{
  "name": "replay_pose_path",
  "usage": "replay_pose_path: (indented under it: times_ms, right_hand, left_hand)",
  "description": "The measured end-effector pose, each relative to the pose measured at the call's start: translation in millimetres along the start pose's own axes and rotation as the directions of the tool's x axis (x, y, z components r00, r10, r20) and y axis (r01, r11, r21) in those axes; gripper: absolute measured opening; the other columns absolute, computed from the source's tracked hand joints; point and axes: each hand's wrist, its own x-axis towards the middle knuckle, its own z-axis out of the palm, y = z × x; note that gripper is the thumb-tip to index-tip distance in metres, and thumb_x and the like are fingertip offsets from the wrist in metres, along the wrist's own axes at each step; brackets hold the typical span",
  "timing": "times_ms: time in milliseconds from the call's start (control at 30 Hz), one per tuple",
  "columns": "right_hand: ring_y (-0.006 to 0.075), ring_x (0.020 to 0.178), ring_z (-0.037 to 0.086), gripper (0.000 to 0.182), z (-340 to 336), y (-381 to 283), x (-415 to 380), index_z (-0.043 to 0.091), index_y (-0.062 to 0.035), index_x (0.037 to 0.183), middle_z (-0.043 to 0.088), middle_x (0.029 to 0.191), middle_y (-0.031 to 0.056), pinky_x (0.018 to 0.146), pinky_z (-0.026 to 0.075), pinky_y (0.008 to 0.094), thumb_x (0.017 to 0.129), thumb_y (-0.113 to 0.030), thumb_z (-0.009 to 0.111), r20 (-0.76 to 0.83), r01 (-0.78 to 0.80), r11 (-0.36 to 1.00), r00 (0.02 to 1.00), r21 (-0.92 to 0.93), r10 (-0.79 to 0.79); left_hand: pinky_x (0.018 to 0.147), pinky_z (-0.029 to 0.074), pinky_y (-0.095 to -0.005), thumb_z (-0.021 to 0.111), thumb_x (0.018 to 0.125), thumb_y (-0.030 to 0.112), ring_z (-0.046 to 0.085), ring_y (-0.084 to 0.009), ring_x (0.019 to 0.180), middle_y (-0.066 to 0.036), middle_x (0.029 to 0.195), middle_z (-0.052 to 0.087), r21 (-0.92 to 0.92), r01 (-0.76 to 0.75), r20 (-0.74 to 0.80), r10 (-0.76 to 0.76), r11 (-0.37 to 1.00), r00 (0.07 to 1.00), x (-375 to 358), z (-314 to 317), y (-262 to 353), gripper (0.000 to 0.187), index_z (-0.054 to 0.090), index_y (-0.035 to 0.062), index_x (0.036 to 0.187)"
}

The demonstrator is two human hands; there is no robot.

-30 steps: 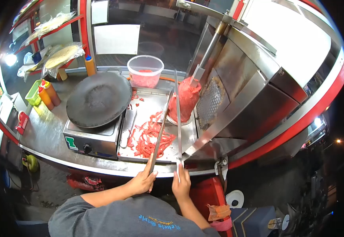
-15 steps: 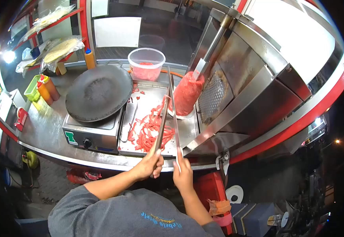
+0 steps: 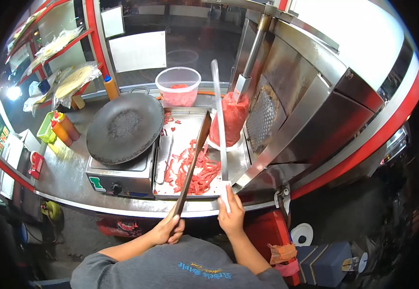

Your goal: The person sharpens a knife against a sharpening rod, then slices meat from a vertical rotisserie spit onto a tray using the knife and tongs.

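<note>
My right hand (image 3: 231, 214) is closed around the white handle of a long knife (image 3: 220, 113). Its narrow blade points up and away, overlapping the left side of a red meat cone (image 3: 232, 115) on an upright spit. In my left hand (image 3: 167, 230) is a long flat brown tool (image 3: 190, 176) with a slanted tip, gripped at its lower end. Its far part crosses over a metal tray (image 3: 190, 114) where thin red meat strips (image 3: 204, 176) lie in a loose heap. The two tools are apart, with tray showing between them.
Left of the tray, a round black griddle (image 3: 123, 127) sits on a burner (image 3: 118, 178). A clear tub (image 3: 178, 79) with red meat stands behind. The metal grill housing (image 3: 310, 115) rises at the right. Sauce bottles (image 3: 65, 130) and shelves of bagged flatbreads (image 3: 77, 82) are farther left.
The knife and the brown tool have moved apart from close together. My left hand has shifted left and down, while the knife has come more upright. The view has tilted slightly.
</note>
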Motion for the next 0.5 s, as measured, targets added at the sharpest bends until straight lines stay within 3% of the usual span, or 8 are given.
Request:
replay_pose_path:
  times_ms: [33, 67, 133, 267, 333, 500]
  right_hand:
    - [0.0352, 0.103, 0.072, 0.057, 0, -10, 8, 0.059, -0.001, 0.152, 0.071, 0.12, 0.024, 0.091, 0.057, 0.0394, 0.097, 0.004, 0.071, 0.021, -0.135, 0.987, 0.991, 0.091, 0.134]
    - [0.0356, 0.101, 0.071, 0.056, 0, -6, 6, 0.059, -0.0008, 0.151, 0.07, 0.118, 0.0238, 0.089, 0.057, 0.0401, 0.096, 0.004, 0.071, 0.006, -0.108, 0.993, 0.994, 0.056, 0.108]
    - [0.0364, 0.096, 0.07, 0.054, 1, 10, -20, 0.06, -0.0003, 0.149, 0.07, 0.114, 0.0235, 0.087, 0.057, 0.0415, 0.096, 0.004, 0.071, -0.034, -0.06, 0.998, 0.998, -0.015, 0.06]
    - [0.0375, 0.096, 0.071, 0.055, -8, 40, -96, 0.062, -0.0011, 0.148, 0.071, 0.111, 0.0236, 0.085, 0.058, 0.0417, 0.095, 0.001, 0.075, -0.008, -0.076, 0.997, 0.997, -0.004, 0.076]
    - [0.0362, 0.097, 0.071, 0.057, -3, 31, -70, 0.06, -0.002, 0.151, 0.07, 0.112, 0.0235, 0.085, 0.057, 0.0412, 0.095, 0.003, 0.073, -0.032, -0.031, 1.0, 0.999, -0.004, 0.031]
    - [0.0375, 0.097, 0.07, 0.053, 13, 12, 15, 0.059, 0.0017, 0.149, 0.068, 0.113, 0.0246, 0.085, 0.057, 0.0419, 0.097, 0.003, 0.072, -0.044, -0.06, 0.998, 0.997, -0.005, 0.06]
  left_hand:
    - [0.048, 0.038, -0.0232, 0.037, 0.118, 0.046, 0.036, -0.0081, 0.053, -0.003, 0.085, 0.041, 0.01, -0.004, -0.033, 0.005, 1.0, 0.999, -14, 5, 4, 0.067, -0.001, 0.0401, 0.172]
    - [0.048, 0.041, -0.0251, 0.035, 0.118, 0.046, 0.038, -0.0088, 0.05, -0.003, 0.08, 0.041, 0.11, -0.023, -0.017, 0.025, 0.994, 1.0, -22, -4, 4, 0.071, -0.007, 0.0341, 0.173]
    - [0.048, 0.041, -0.0249, 0.038, 0.117, 0.049, 0.038, -0.0088, 0.049, -0.002, 0.077, 0.04, 0.155, -0.064, 0.006, 0.064, 0.986, 0.998, -36, -13, 6, 0.073, -0.004, 0.0305, 0.174]
    - [0.046, 0.042, -0.0263, 0.039, 0.118, 0.039, 0.041, -0.0101, 0.048, -0.002, 0.076, 0.042, 0.228, -0.098, -0.074, 0.118, 0.969, 0.99, -25, -15, 14, 0.072, -0.004, 0.0288, 0.174]
    - [0.045, 0.044, -0.0276, 0.037, 0.118, 0.028, 0.042, -0.0115, 0.047, -0.002, 0.076, 0.041, 0.285, -0.068, -0.15, 0.115, 0.956, 0.982, -2, -7, 21, 0.07, -0.005, 0.0246, 0.174]
    - [0.048, 0.045, -0.0285, 0.04, 0.118, 0.03, 0.045, -0.0123, 0.051, -0.002, 0.071, 0.042, 0.47, -0.074, -0.157, 0.166, 0.879, 0.974, 30, 8, 12, 0.076, -0.01, 0.0232, 0.173]
